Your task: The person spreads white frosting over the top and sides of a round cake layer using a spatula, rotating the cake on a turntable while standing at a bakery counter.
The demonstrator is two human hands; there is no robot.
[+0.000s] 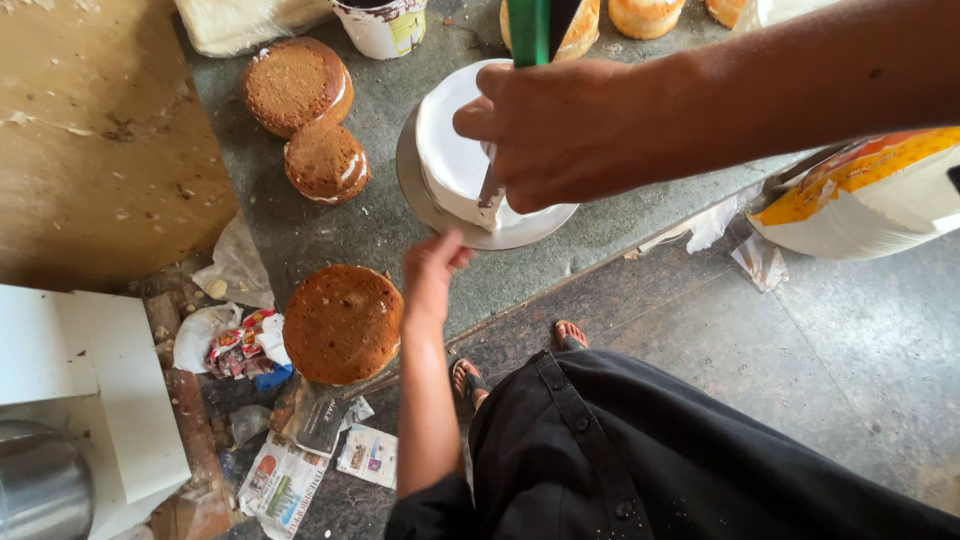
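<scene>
While we press palette knife (492, 192) to white iced cake (452, 150), right hand (560, 130) clamped on its green handle; left hand (432, 270) open, fingertips touching turntable (420, 195) rim.

I see a grey stone counter (330, 235) over a dark speckled stone floor (830, 350). At the counter's left edge stands a worn brown board (95, 140); below it, white blocks (90, 380) and scattered newspaper scraps (285, 480).

3 brown sponge cakes (342, 323) sit unfrosted on a grey stone counter (380, 225) (1 at its front edge). A white cup (384, 24) stands behind them. Crumpled newspaper (305, 455) lies on the floor, a large sack (870, 195) right.
</scene>
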